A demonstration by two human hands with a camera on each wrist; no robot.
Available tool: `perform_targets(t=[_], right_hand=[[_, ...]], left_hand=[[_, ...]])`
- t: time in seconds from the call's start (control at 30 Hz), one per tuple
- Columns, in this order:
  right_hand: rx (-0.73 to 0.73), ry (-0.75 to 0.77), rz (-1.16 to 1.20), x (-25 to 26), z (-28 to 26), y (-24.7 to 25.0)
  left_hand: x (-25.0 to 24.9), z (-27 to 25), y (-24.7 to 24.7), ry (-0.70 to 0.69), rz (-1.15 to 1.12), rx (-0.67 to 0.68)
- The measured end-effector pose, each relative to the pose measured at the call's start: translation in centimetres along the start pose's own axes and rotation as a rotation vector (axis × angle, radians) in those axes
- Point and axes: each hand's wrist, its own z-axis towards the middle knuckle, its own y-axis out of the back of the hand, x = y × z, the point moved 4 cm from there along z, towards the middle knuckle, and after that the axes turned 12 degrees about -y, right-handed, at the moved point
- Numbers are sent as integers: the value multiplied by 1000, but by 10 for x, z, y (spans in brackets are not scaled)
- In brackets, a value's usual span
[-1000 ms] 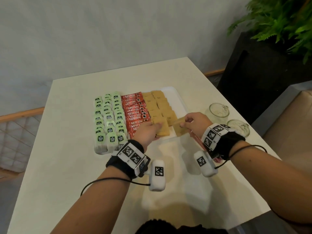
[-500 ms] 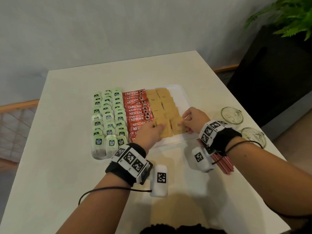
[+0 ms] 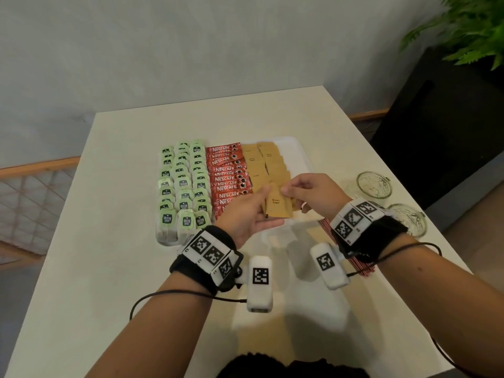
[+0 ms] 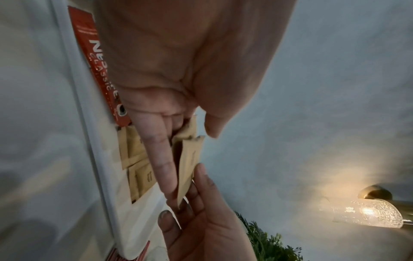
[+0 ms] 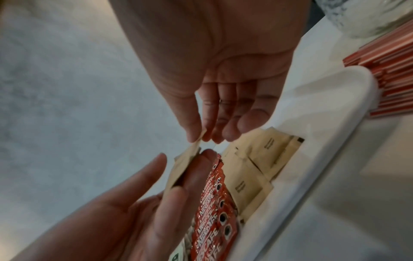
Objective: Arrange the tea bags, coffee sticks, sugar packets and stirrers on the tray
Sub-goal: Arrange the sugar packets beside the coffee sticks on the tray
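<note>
Over the white table (image 3: 114, 241), my left hand (image 3: 246, 214) holds spare sugar packets (image 3: 278, 207) above the tray (image 3: 301, 156) while my right hand (image 3: 308, 193) pinches one corner, which I should peel off singly.

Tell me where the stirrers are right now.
In the head view the stirrers lie on the table, off the tray, by its near right corner, mostly hidden under the right hand and its wristband.
</note>
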Motion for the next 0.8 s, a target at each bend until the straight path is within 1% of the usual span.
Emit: perform_targets(t=[0.1, 0.27, 0.4, 0.5, 0.53, 0.6, 0.67, 0.7, 0.8], right_hand=[[-15, -3, 8, 0, 0, 3], [7, 15, 37, 1, -5, 5], [20, -16, 140, 4, -7, 4], [69, -21, 137, 12, -9, 4], [54, -11, 143, 15, -8, 8], [-43, -17, 162, 16, 0, 20], [-151, -38, 120, 6, 10, 33], [-175, -58, 50, -1, 14, 36], [-116, -148, -198, -25, 18, 28]], left_hand=[[-1, -2, -2, 33, -50, -47], [-4, -8, -5, 11, -8, -12], [-7, -9, -7, -85, 4, -20], [-16, -7, -10, -170, 73, -23], [-19, -6, -9, -192, 98, -34], [-25, -5, -2, -225, 117, -94], [-29, -4, 10, -239, 107, -180], [-31, -3, 15, -237, 107, -216], [-35, -1, 27, -214, 130, -274]])
